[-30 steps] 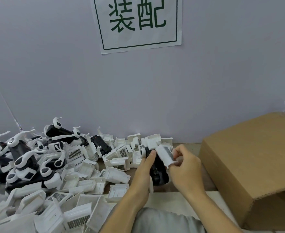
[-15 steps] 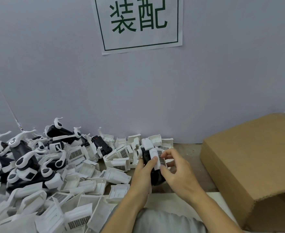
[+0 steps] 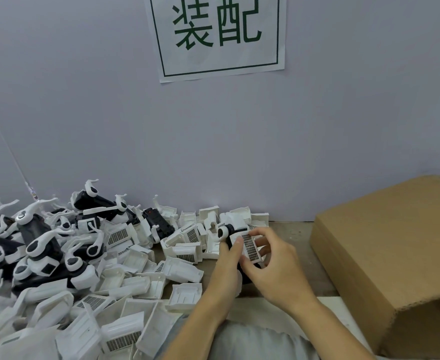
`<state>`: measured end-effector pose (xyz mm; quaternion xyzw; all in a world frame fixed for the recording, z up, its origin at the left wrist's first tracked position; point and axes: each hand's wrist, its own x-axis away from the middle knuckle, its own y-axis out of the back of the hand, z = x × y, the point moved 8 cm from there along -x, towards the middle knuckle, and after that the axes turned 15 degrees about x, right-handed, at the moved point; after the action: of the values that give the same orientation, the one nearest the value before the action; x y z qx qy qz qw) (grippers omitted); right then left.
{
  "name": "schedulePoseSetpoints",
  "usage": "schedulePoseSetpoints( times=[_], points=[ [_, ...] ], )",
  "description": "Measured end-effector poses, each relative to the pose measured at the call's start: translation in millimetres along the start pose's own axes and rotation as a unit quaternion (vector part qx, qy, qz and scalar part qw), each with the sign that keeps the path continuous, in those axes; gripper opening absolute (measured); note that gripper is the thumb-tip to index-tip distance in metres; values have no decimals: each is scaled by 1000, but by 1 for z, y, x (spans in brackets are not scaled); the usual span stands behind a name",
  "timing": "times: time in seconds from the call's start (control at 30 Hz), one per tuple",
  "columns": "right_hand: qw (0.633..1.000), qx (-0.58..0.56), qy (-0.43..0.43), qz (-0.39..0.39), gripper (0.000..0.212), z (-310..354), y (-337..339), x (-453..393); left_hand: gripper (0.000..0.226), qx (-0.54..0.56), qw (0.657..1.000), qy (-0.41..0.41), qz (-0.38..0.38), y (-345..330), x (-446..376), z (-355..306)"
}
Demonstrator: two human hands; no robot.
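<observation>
While left hand (image 3: 229,263) is gripping black housing (image 3: 231,240) low over desk (image 3: 291,229), right hand (image 3: 278,268) fingers (image 3: 261,232) are pinching white grille cover (image 3: 250,246) onto it. Both sitting between white parts pile (image 3: 135,281) and cardboard box (image 3: 382,242).

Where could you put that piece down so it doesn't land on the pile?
The piece could go on the bare table strip between the right hand and the cardboard box, back to the wall. The box's top is bare too. Left of the left hand, white covers and black-and-white parts are heaped tight.
</observation>
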<state>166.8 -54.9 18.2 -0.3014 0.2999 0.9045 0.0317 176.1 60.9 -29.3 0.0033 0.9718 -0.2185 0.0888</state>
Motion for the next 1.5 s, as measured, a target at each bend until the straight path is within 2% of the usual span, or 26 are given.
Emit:
schedulePoseSetpoints(
  times=[0.13,0.33,0.4,0.43,0.5,0.6,0.8,0.97,1.3,1.5],
  points=[
    [1000,12,7,2,35,1,0,-1,22,-27,999,-35,11,-3,0,-5],
    [992,97,69,42,35,12,-4,0,38,-51,997,-35,-52,7,1,-7],
    [990,103,87,54,32,15,-6,2,32,-56,995,-31,-80,13,1,-7],
    [994,70,76,46,28,14,-5,3,25,-46,994,-31,-91,15,0,-8],
    [999,-52,-10,11,18,3,1,2,22,-10,995,-31,-91,15,0,-10],
    [973,-181,-145,16,7,-19,-3,3,21,1,999,-21,-49,5,2,-11],
    [933,-275,-220,79,26,-24,-11,7,21,-67,996,-62,-22,0,4,-19],
    [920,-306,-223,100,25,-23,-17,7,22,-46,995,-73,-38,0,5,-22],
    [938,-266,-211,63,15,-29,-13,2,27,-201,968,-119,-87,0,3,-24],
    [938,-266,-214,59,13,-30,-15,2,29,-179,973,-109,-94,2,3,-24]
  ],
)
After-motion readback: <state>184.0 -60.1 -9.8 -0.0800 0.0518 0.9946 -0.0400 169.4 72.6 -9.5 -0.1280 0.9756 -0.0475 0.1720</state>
